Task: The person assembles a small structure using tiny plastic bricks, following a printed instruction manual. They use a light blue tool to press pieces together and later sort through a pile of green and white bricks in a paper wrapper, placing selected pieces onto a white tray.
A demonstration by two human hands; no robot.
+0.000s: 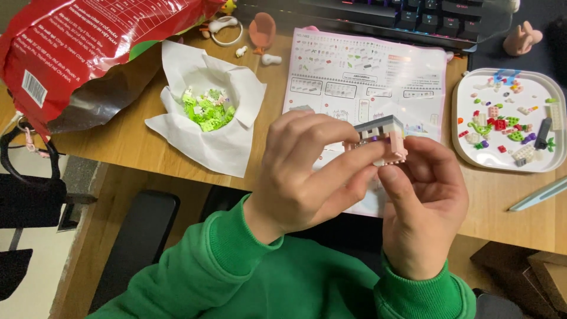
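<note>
Above the front edge of the wooden tabletop (147, 142), both hands pinch a small brick model (383, 137), grey on top with pink and white parts below. The left hand (307, 171) closes its fingers over the model's left side, and the right hand (422, 204) grips the right end between thumb and fingertips. The model looks light and rigid, yet likely to snap apart at its joints, so holding it by its solid sides seems safest. Beneath lies an instruction sheet (366, 71). A white tray (508, 164) of loose coloured bricks sits to the right, and a paper (201, 142) holding green bricks (208, 110) to the left.
</note>
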